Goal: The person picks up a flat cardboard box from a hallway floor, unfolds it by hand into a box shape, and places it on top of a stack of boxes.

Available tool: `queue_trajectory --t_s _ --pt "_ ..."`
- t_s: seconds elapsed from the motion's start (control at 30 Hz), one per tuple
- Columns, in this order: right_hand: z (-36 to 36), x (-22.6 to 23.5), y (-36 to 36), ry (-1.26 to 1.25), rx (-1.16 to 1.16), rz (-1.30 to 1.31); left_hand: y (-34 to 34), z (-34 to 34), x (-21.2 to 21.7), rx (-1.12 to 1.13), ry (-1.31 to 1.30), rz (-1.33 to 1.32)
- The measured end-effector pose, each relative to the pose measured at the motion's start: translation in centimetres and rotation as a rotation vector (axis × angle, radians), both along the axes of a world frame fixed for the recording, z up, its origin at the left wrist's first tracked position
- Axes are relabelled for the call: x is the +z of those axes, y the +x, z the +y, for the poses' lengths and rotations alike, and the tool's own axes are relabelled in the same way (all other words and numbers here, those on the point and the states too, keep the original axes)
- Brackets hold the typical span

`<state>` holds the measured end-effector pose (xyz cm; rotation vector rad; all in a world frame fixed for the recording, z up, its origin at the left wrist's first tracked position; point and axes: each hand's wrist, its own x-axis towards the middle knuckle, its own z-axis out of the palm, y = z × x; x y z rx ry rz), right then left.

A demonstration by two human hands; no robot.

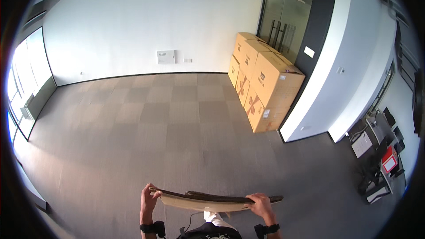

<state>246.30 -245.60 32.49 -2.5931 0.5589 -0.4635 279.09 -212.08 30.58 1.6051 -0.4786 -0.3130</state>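
Observation:
A flat, folded piece of brown cardboard (201, 203) is stretched across the front of my body, seen mostly along its upper edge. My left hand (149, 200) is closed on its left end, with the thumb on the near side. Close to the right end, my right hand (261, 205) grips the top edge, and a short dark tip of the cardboard sticks out beyond it. Several layers show along the top. The lower part of the cardboard is hidden from this angle.
Large cardboard boxes (279, 77) are stacked against a glass door (283, 22) at the far right. A white wall (133, 26) closes off the back. Desks and chairs with a red binder (389, 159) stand at the right edge. Windows (33, 62) line the left; grey carpet (177, 132) lies between.

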Motion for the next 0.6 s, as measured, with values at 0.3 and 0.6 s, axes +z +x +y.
queue_trajectory --t_s 0.3,0.6 --pt "-15.1 -0.7 21.5 0.016 0.159 -0.017 16.3 -9.6 -1.7 0.169 0.001 0.073" --pt "-26.8 0.0 45.5 -0.069 0.245 -0.023 38.0 -20.5 -2.2 0.190 -0.038 0.018"
